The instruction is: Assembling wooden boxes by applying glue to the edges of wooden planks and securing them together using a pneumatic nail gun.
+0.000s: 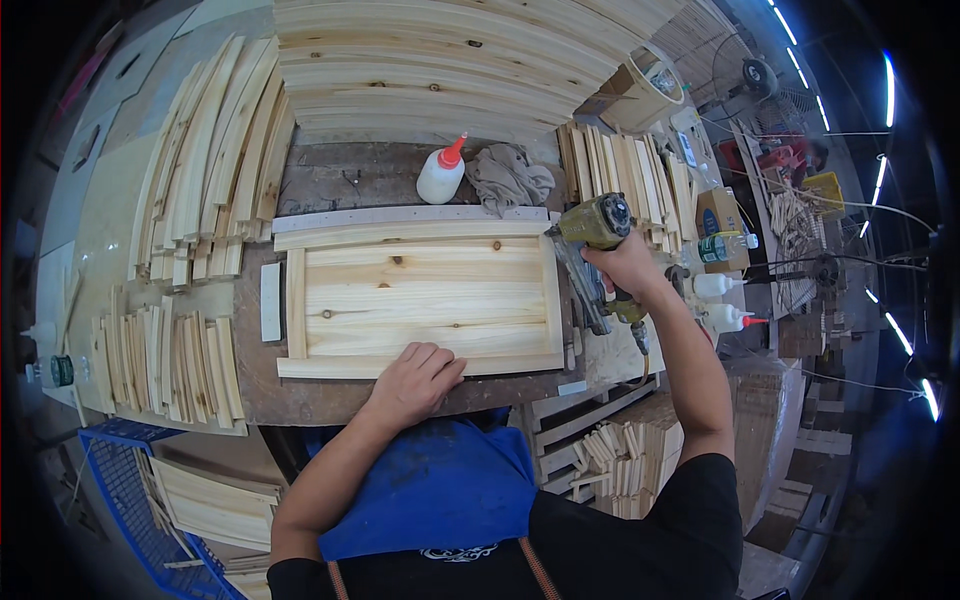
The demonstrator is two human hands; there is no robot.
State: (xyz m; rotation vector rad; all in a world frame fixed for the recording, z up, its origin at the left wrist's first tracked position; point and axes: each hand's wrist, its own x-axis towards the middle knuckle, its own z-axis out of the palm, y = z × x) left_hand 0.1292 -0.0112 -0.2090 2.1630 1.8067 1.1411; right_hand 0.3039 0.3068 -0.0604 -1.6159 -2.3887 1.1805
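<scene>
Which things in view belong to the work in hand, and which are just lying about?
In the work:
nail gun, in the right hand
framed wooden panel, touched by the left hand
stacked wood strips, probably

Apparently just lying about:
crumpled grey rag
clear plastic bottle

The right hand (622, 264) partly hides the nail gun (594, 222); whether its muzzle touches the wooden panel (425, 292) is hard to tell.
</scene>
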